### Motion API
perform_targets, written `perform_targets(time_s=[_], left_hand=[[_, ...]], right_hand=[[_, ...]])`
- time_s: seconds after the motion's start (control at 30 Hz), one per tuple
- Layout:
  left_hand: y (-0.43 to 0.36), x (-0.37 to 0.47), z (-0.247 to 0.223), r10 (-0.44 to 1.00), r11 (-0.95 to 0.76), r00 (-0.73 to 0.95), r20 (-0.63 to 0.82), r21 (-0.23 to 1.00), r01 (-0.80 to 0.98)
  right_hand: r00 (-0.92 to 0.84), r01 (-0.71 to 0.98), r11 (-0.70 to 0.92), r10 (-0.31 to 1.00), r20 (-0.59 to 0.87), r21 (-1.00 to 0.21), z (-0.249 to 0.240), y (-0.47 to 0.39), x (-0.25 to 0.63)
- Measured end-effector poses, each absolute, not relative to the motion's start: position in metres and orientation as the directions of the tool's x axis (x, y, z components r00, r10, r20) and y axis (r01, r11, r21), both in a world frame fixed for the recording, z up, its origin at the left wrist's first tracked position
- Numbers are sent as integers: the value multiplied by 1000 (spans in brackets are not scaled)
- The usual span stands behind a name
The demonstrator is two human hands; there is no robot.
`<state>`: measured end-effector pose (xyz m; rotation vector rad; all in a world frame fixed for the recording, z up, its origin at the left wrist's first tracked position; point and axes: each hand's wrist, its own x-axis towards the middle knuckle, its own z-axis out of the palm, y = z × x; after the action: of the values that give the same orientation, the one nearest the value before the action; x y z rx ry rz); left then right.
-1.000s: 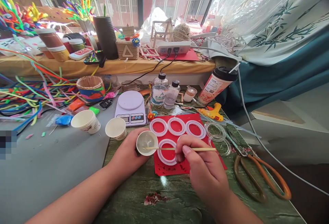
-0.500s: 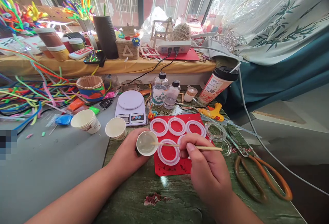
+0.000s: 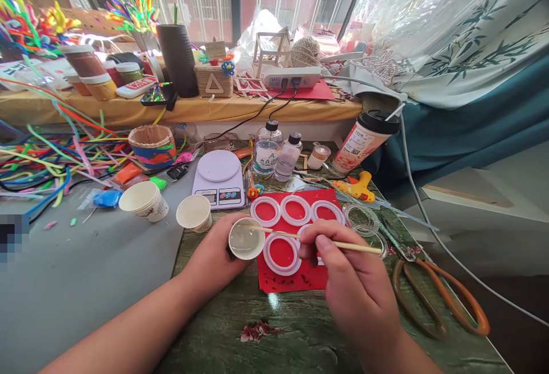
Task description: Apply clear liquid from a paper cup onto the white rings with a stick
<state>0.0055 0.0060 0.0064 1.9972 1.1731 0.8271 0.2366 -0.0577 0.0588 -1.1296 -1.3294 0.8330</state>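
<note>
My left hand (image 3: 217, 251) is wrapped around a paper cup (image 3: 247, 253) holding a cloudy clear liquid. Between the thumb and fingers of my right hand (image 3: 347, 265) is a thin wooden stick (image 3: 355, 246). The stick lies nearly level, and its far tip reaches into the cup near the back rim. Under and beyond my right hand, white ring-shaped molds (image 3: 282, 269) rest on a red sheet (image 3: 274, 286); my hand partly covers at least one of them.
Left of the cup stand another paper cup (image 3: 194, 214), a cup stack (image 3: 143, 202) and a kitchen scale (image 3: 218, 182). Behind are two clear bottles (image 3: 286, 159). At right lie a yellow glue gun (image 3: 360, 186), clear rings (image 3: 364, 222) and large scissors (image 3: 457, 294). A tall drink cup (image 3: 362, 142) leans near the ledge.
My right hand has shifted slightly right and down. The stick's tip has swung from the cup's right side toward its back rim. My left hand still holds the cup in nearly the same place.
</note>
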Motion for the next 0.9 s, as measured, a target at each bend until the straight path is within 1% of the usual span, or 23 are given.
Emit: perform_targets(time_s=[0.07, 0.17, 0.27, 0.37, 0.47, 0.57, 0.7, 0.8, 0.9], left_hand=[[6, 6, 7, 899, -380, 393, 194, 792, 478], [6, 6, 8, 898, -384, 393, 198, 788, 481], [6, 6, 10, 898, -385, 393, 198, 787, 483], [6, 7, 11, 896, -387, 397, 198, 786, 483], [6, 7, 11, 896, -382, 402, 189, 791, 478], [6, 6, 10, 897, -376, 404, 181, 792, 481], [5, 6, 9, 898, -369, 404, 173, 795, 481], [6, 6, 10, 899, -366, 404, 169, 797, 481], [6, 7, 11, 898, -370, 403, 176, 797, 478]], right_hand=[[81, 145, 296, 948, 309, -944, 59, -58, 236], [111, 134, 309, 940, 324, -942, 59, -57, 236], [68, 125, 300, 948, 310, -946, 59, -57, 236], [112, 118, 310, 940, 323, -943, 58, -57, 236], [78, 95, 288, 952, 295, -953, 57, -57, 235], [125, 106, 289, 945, 301, -951, 56, -57, 235], [68, 125, 284, 954, 293, -951, 56, -59, 234], [106, 123, 286, 948, 299, -950, 56, -58, 234], [72, 115, 283, 954, 292, -952, 54, -56, 234]])
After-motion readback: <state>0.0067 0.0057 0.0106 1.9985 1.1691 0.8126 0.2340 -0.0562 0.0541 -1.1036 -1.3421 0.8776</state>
